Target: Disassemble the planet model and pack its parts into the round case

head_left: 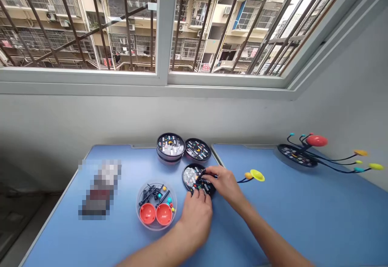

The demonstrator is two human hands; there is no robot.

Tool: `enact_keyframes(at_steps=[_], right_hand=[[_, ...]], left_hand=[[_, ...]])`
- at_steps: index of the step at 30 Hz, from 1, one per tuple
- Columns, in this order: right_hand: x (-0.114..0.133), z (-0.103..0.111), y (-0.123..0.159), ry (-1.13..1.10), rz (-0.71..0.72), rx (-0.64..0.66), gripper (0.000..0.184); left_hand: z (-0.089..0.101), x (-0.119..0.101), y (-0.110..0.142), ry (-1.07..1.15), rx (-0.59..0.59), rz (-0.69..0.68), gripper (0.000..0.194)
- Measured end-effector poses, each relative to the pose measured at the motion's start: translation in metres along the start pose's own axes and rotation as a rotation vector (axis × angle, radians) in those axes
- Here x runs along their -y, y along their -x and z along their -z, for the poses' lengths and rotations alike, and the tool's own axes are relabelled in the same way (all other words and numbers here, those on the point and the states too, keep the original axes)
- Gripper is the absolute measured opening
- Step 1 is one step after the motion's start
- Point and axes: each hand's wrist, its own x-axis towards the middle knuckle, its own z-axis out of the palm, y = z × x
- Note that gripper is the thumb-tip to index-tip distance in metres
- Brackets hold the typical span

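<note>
A black round base [188, 175] printed with coloured planets lies on the blue table top, in front of me. My left hand [197, 214] has its bent fingers closed on the near rim of this base. Over the middle of the base, my right hand [223, 183] pinches a small black plastic piece [201, 174]; its lower end is partly hidden. Beyond the right hand, thin black arms reach out to the right, carrying an orange ball [248, 175] and a yellow saucer-like disc [257, 175]. Whether these arms join the pinched piece is hidden by the fingers.
Left of my hands, a clear round tub [156, 227] holds two red half-spheres [147, 213], black rods and small coloured balls. Stacked round bases [170, 146] and another base [198, 149] stand near the wall. An assembled planet model [298, 154] stands far right. A blurred-out item [101, 190] lies left.
</note>
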Motion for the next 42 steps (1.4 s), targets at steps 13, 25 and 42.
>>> enact_keyframes(at_steps=[13,25,42], right_hand=[[0.079,0.055,0.041,-0.104,0.452,-0.141,0.019],[0.135,0.014,0.133,-0.101,0.747,-0.177,0.023],[0.135,0.027,0.128,-0.188,0.203,0.51,0.018]], left_hand=[[0.014,-0.009,0.029,1.028,-0.211,0.177,0.018],[0.033,0.014,0.106,1.932,0.063,0.416,0.036],[0.056,0.019,0.177,0.904,0.149,0.31,0.021]])
